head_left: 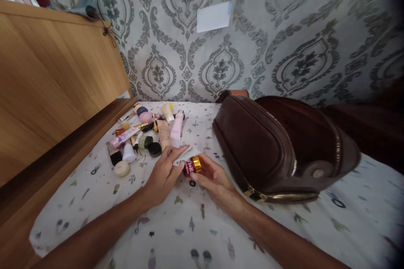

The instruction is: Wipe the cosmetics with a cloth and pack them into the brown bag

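I see the right hand (216, 176) gripping 1 gold-lidded red jar (192, 166), the left hand (162, 176) pressing white tissue (180, 158) against it.

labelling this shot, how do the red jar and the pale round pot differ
Colour: the red jar has a shiny gold lid; the pale round pot is cream-coloured. State: the red jar is in the right hand; the pale round pot rests on the patterned cloth. Pose: the red jar is tipped sideways; the pale round pot sits flat. Both are small and round.
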Available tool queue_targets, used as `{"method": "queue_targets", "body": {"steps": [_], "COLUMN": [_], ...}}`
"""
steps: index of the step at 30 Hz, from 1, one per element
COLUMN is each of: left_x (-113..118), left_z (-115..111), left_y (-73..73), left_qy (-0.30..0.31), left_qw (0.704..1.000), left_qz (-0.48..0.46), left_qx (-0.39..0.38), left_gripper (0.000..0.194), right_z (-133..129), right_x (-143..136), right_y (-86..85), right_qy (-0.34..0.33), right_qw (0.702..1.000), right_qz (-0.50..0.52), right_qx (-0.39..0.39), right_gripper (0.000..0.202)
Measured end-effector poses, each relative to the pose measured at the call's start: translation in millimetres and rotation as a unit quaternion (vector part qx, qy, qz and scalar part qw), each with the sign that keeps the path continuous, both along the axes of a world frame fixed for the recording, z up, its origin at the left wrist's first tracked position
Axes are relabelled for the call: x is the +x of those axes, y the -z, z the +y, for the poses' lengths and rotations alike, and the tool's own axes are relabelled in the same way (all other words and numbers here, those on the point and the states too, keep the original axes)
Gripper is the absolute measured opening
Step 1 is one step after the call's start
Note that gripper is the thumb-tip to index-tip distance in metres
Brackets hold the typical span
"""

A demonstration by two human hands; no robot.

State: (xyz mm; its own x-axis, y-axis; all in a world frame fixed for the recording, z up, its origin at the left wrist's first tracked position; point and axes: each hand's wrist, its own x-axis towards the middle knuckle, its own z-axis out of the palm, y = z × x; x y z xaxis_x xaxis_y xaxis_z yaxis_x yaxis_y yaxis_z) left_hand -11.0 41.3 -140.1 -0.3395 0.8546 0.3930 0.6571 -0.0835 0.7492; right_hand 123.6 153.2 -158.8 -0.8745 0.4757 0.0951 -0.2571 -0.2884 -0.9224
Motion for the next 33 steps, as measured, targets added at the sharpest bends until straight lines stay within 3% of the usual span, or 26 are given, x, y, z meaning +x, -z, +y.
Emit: {"method": "queue_targets", "body": {"steps": [8,14,18,24,29,33], "left_x": [-3.1,-5.1,-7.8,-7.8,-7.7,-8.1], "left_z": [-1.9,-4.3,-1.8,-2.1,-4.1,-5.3], "left_y": [-3.8,-2.7,-2.3,-2.0,-0.8,0.5], "left_qy": [0.005,0.043,0.011,0.014,0.043,0.047], "left_qw": [1.0,0.997,0.999,0.999,0.993,0.986], "left_qz": [-0.01,0.055,0.025,0.022,0.083,0.147], "left_qx": [0.018,0.037,0.028,0.048,0.078,0.059], "left_gripper": [0.042,0.04,0.039,0.038,0.036,0.039], "right_z": [1.9,3.0,1.8,3.1,7.0,7.6], "right_x": [-1.0,-3.7,-3.9,-3.6,-2.2,-1.9], "right_y": [8.4,10.0,9.2,9.3,6.8,5.2], "right_qy": [0.019,0.028,0.015,-0.007,0.001,0.008], "right_qw": [1.0,1.0,0.999,0.998,0.996,0.994], "right_qz": [0.0,0.008,0.009,0.006,-0.007,0.005], "right_qx": [-0.021,-0.011,-0.038,-0.066,-0.093,-0.112], "right_gripper": [0.048,0.046,0.056,0.051,0.045,0.042]}}
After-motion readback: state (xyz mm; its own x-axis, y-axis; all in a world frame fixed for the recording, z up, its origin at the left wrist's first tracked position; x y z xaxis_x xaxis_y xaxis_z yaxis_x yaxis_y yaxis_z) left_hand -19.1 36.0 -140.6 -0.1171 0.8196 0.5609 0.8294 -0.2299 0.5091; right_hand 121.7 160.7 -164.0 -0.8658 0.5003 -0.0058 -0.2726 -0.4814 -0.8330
